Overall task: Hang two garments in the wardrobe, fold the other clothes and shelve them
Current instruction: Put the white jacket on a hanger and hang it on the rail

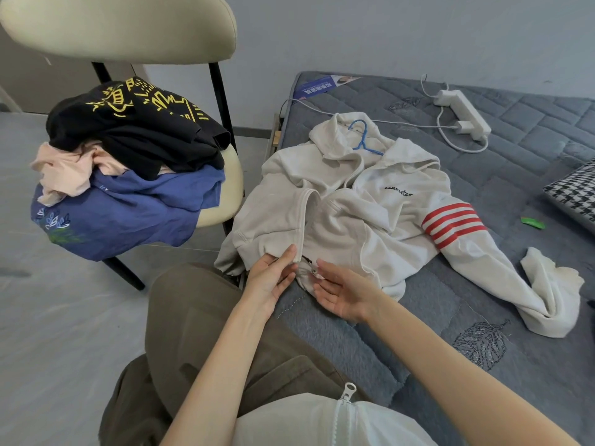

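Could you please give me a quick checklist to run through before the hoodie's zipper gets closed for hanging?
1. Hanger in the hoodie: ok. The blue hanger sits in the neck of the white hoodie.
2. Hoodie laid on the bed: ok, though one sleeve is bunched at its cuff.
3. Left hand on the left front edge: ok, its fingers pinch the hem.
4. Right hand on the zipper pull: not ok, the palm lies open beside it.
5. Zipper ends lined up: not ok, the front is open.
6. Other clothes waiting on the chair: ok, piled and unfolded.
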Demonstrator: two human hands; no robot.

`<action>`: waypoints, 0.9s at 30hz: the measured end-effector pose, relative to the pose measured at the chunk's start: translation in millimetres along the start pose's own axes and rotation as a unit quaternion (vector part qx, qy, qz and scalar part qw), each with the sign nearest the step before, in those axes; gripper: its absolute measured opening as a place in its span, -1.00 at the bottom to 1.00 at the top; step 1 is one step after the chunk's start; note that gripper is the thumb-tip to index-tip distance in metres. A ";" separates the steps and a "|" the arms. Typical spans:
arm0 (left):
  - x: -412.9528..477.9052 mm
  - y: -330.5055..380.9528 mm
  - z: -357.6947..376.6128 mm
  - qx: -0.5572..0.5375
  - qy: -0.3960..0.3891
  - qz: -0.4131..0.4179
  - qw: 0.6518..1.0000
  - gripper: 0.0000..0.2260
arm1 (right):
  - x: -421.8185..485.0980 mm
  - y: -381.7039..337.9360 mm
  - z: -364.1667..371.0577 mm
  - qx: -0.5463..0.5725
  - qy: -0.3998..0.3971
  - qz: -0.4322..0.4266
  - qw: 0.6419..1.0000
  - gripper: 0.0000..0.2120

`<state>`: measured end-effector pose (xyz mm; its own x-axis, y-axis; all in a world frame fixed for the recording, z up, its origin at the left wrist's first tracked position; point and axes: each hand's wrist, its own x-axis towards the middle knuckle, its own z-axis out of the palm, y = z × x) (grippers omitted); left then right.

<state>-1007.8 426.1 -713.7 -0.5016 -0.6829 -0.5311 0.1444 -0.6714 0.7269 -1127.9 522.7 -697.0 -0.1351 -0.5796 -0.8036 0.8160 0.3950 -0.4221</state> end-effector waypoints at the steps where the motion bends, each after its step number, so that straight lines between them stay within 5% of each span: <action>1: 0.2 0.3 -0.3 -0.001 0.002 0.001 1.000 -0.87 | 0.8 0.3 0.3 -0.005 0.001 -0.006 1.000 -0.89; 6: 0.1 2.4 -0.8 -0.007 0.012 0.001 1.000 -0.84 | 1.2 1.1 -3.6 -0.054 -0.055 -0.042 0.996 -0.85; 13: 1.1 4.5 -4.1 -0.012 0.021 0.012 1.000 -0.86 | -11.1 -2.2 -11.6 -0.295 -0.096 -0.095 0.946 -0.71; 16: 1.8 5.5 -5.4 -0.004 0.033 0.025 0.999 -0.86 | -14.6 -2.8 -11.5 -0.486 -0.023 -0.206 0.849 -0.66; 23: 1.2 6.0 -7.8 -0.004 0.043 0.033 0.999 -0.86 | -6.0 8.0 -12.9 -0.762 0.126 -0.382 0.508 -0.78; 27: 1.6 6.4 -8.9 0.002 0.048 0.033 0.998 -0.87 | -1.6 7.0 -6.7 -0.800 0.122 -0.423 0.408 -0.77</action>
<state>-1000.1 418.2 -713.8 -0.4069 -0.7502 -0.5212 0.1715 -0.6232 0.7630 -1125.8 531.1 -701.6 -0.1991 -0.9798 -0.0213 -0.9651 0.1998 -0.1694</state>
